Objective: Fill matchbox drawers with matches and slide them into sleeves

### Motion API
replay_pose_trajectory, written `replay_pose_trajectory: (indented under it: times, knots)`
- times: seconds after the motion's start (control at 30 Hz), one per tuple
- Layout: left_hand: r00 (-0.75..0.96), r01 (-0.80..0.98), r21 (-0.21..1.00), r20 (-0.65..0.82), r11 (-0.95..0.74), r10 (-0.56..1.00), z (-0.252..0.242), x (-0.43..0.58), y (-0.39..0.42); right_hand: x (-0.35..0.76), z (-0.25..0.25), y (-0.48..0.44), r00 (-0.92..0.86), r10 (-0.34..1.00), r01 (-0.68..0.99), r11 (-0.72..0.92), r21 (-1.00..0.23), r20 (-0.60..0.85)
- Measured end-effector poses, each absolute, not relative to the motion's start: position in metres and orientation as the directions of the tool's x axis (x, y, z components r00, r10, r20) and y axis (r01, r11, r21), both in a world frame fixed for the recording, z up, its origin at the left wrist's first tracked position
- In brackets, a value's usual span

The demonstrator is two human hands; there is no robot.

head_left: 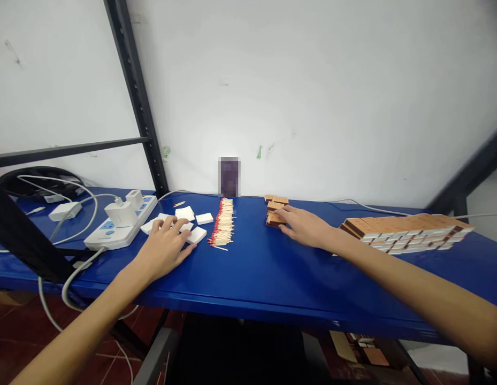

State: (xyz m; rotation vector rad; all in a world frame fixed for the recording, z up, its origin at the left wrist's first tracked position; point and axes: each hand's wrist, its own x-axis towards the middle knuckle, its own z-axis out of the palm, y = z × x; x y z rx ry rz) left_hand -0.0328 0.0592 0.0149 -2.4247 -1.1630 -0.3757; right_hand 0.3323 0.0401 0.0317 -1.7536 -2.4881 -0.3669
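Observation:
My left hand (pixel 167 243) rests with spread, bent fingers over a cluster of small white boxes, which look like matchbox trays. One white tray (pixel 197 235) lies at its fingertips; others are partly hidden under the fingers. On the right, my right hand (pixel 302 224) has its thumb and fingers on a brown matchbox sleeve (pixel 274 218), the nearest of a short row. A second brown sleeve (pixel 277 205) sits just behind it. Between my hands a long row of matches (pixel 223 224) lies on the blue table, red heads to the left.
A long stack of matchboxes (pixel 408 230) stands at the right, beyond my forearm. To the left are a power strip (pixel 123 232) with chargers and loose white cables. One loose match (pixel 178 204) lies near the wall. A pixelated dark object (pixel 229 177) stands at the back.

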Motion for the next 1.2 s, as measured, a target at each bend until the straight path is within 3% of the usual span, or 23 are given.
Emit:
replay_pose_trajectory:
  times: [0.13, 0.23, 0.4, 0.57, 0.73, 0.87, 1.03, 1.2]
  knots:
    - [0.547, 0.831, -0.212, 0.483, -0.514, 0.684, 0.012, -0.036, 0.033, 0.330, 0.024, 0.048, -0.326, 0.922, 0.931, 0.274, 0.241, 0.208]
    - [0.458, 0.876, -0.113, 0.495, -0.468, 0.738, 0.011, -0.033, 0.023, 0.326, 0.018, 0.044, -0.364, 0.894, 0.919, 0.298, 0.260, 0.260]
    - [0.400, 0.869, 0.133, 0.380, -0.477, 0.834, 0.009, -0.033, 0.016, 0.313, 0.010, 0.022, -0.440, 0.845, 0.898, 0.421, 0.130, 0.305]
    - [0.547, 0.736, 0.297, 0.269, -0.609, 0.793, 0.018, -0.029, 0.005, 0.278, 0.017, 0.006, -0.468, 0.835, 0.879, 0.474, 0.055, 0.288]
    - [0.606, 0.698, 0.298, 0.237, -0.651, 0.759, 0.022, -0.004, 0.001, 0.227, 0.021, 0.014, -0.600, 0.750, 0.795, 0.599, 0.098, 0.280]
    - [0.567, 0.733, 0.311, 0.211, -0.605, 0.796, 0.018, 0.007, 0.005, 0.209, 0.009, 0.028, -0.575, 0.775, 0.815, 0.571, 0.098, 0.262]
    - [0.477, 0.827, 0.224, 0.206, -0.516, 0.854, 0.012, 0.006, 0.012, 0.210, -0.003, 0.032, -0.592, 0.750, 0.798, 0.596, 0.086, 0.294]
    - [0.408, 0.792, 0.382, 0.246, -0.475, 0.879, 0.006, -0.001, 0.013, 0.216, -0.004, 0.029, -0.567, 0.760, 0.805, 0.592, 0.021, 0.318]
